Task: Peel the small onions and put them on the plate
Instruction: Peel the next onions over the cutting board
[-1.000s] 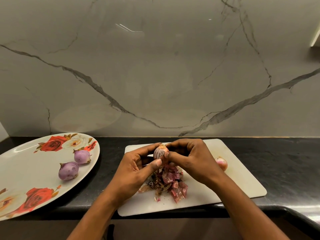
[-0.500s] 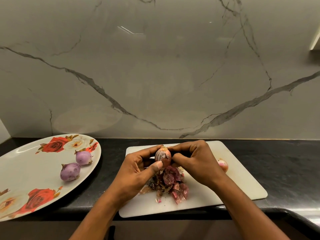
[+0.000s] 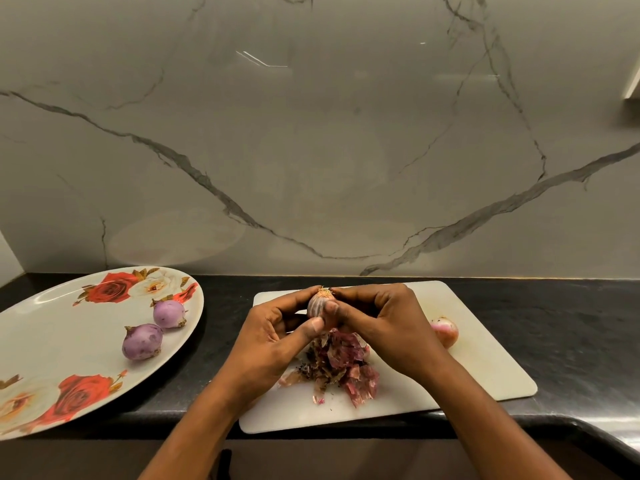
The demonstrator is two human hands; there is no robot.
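While peelings (image 3: 341,368) litter the board (image 3: 485,368), the left hand (image 3: 273,344) and right hand (image 3: 391,327) pinch one onion (image 3: 318,303).

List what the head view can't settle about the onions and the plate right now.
1. Held onion: head view; the left hand thumb and the right hand fingers cover its lower half, so any skin left there is unknown.
2. Second onion, on the cutting board: head view; the right hand hides its left side.
3. Plate: head view; the frame's left edge cuts it off, so what lies there is unseen.
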